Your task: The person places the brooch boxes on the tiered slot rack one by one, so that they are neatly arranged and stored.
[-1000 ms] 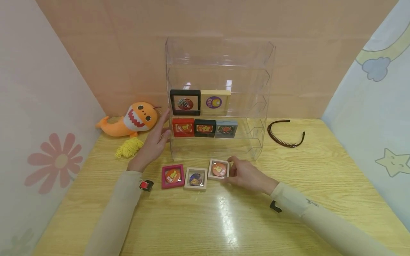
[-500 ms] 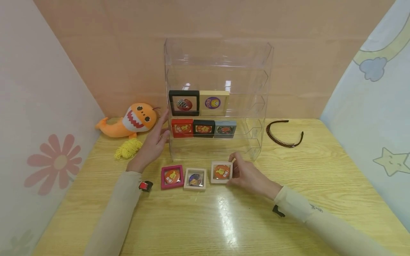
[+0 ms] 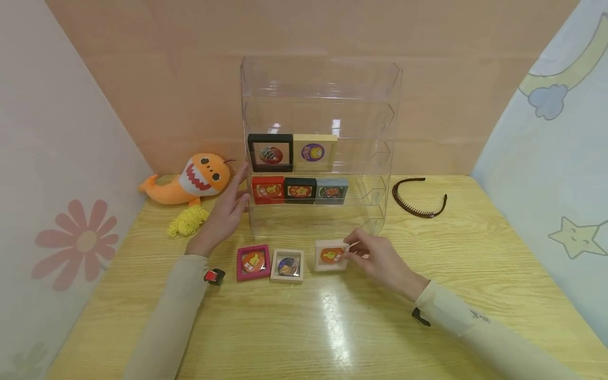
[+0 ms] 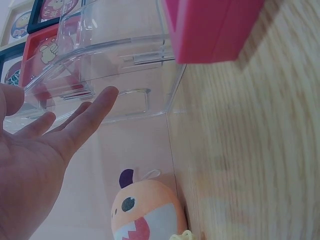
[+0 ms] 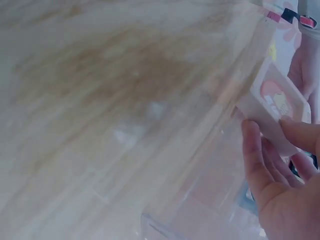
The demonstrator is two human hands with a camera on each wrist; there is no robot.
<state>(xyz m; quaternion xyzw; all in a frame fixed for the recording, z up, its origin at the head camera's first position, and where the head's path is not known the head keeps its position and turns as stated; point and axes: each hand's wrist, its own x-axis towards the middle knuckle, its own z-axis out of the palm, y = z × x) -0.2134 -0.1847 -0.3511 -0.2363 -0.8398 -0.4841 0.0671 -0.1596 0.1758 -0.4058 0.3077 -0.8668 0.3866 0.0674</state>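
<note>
My right hand (image 3: 380,258) pinches the right edge of a pale square display frame (image 3: 325,256) holding an orange thumbs-up badge. In the right wrist view the thumb lies on the front of that frame (image 5: 277,100), with fingers behind. My left hand (image 3: 223,214) has its fingers extended against the left side of a clear tiered rack (image 3: 366,121). On the table in front of the rack lie a magenta frame (image 3: 253,262) and a cream frame (image 3: 287,266). The rack bears a black frame (image 3: 271,153) and a yellow frame (image 3: 315,153), with red (image 3: 268,190), black and grey ones below.
An orange shark plush (image 3: 190,182) lies left of the rack, behind a bundle of yellow yarn (image 3: 188,220). To the right is a brown headband (image 3: 418,203). A pink backdrop (image 3: 190,79) stands behind the wooden table (image 3: 266,327), with printed panels at both sides.
My right hand has moved right with the pale frame, away from the cream frame, and its fingers have shifted along the edge. My left hand stays at the rack's side.
</note>
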